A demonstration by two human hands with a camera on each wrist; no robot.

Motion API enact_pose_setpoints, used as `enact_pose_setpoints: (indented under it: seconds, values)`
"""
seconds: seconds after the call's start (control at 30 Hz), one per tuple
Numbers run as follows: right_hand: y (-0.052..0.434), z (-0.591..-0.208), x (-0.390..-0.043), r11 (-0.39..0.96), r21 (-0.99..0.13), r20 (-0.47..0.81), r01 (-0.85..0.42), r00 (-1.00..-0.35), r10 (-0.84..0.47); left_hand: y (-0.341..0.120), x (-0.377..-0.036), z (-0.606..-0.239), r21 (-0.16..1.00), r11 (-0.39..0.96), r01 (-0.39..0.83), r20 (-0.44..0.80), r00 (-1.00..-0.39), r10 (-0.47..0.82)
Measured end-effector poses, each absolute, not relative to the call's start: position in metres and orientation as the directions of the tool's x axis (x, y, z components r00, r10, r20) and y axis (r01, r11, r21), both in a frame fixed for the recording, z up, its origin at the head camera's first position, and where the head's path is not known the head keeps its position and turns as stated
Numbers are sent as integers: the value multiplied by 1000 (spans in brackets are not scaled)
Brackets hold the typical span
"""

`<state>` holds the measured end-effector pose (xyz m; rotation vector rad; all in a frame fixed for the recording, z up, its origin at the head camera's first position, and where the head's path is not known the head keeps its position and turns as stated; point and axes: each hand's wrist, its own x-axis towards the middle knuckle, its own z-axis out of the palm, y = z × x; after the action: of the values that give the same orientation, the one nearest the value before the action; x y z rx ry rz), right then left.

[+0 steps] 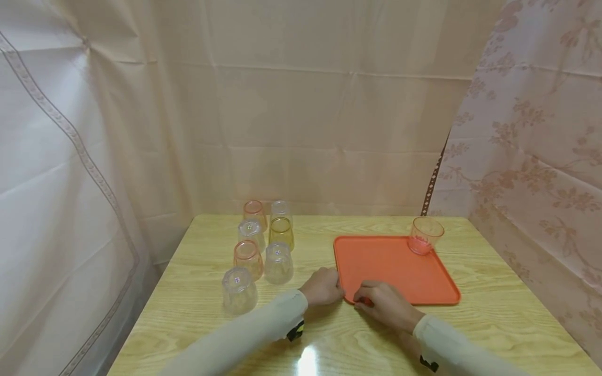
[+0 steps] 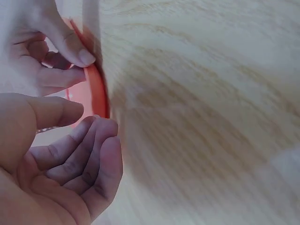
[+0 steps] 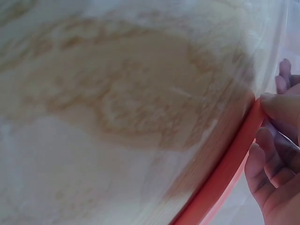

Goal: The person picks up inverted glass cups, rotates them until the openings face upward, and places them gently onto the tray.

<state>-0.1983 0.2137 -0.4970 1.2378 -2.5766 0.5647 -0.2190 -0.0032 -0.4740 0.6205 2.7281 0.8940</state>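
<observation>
- Head view: both hands meet at the near left corner of the orange tray point(image 1: 400, 269), which lies flat on the wooden table point(image 1: 494, 308) right of frame centre. The right hand point(image 1: 383, 303) has its fingers curled over the corner rim. The left hand point(image 1: 322, 286) sits just beside the tray's left edge, fingers curled; whether it grips the rim cannot be told from here.
- A single pink cup point(image 1: 425, 235) stands upright on the tray's far right corner, the corner opposite the hands. If the near corner is lifted or tugged sharply, that cup would probably slide or tip, since nothing steadies it.
- Seven upturned cups point(image 1: 261, 250) stand clustered at left centre, near the left forearm. A sideways sweep of that sleeve could knock the nearest clear one over.
- Left wrist view: in the lower left, the left hand point(image 2: 61, 159) is loosely cupped, its fingertips just at the tray rim point(image 2: 98, 93) and holding nothing firmly. Above it, the right hand point(image 2: 42, 51) pinches the rim between thumb and fingers. With only one hand truly gripping, I judge the tray could twist or slip.
- Right wrist view: at the right edge, the right hand point(image 3: 276, 154) has its thumb on top of the tray rim point(image 3: 225, 173) and its fingers beneath. The hold is shallow, at the very edge, so it may slide off.
</observation>
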Motion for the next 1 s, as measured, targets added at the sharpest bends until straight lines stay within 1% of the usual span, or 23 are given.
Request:
enact_pose_setpoints:
  seconds: [0.17, 0.37, 0.57, 0.7, 0.77, 0.87, 1.0]
  values:
    - [212, -499, -198, 574, -244, 368, -782, -622, -691, -10, -214, -462, 581, 730, 360, -58, -876, 479]
    - [210, -497, -195, 598, -276, 327, -752, -659, -677, -28, -210, -445, 520, 710, 475, 18, -837, 547]
    - [210, -497, -197, 596, -277, 331, -754, -657, -678, -51, -209, -428, 484, 674, 558, 98, -800, 592]
    - [211, -497, -197, 586, -280, 347, -760, -649, -676, -65, -208, -414, 501, 655, 566, 105, -791, 603]
    - [211, -497, -197, 582, -276, 357, -765, -644, -677, -72, -207, -407, 508, 658, 555, 89, -794, 601]
    - [211, -498, -196, 583, -278, 356, -764, -645, -676, -82, -206, -400, 488, 665, 565, 92, -792, 604]
    - [210, -498, -196, 585, -299, 342, -754, -657, -672, -98, -203, -396, 472, 647, 599, 121, -771, 625]
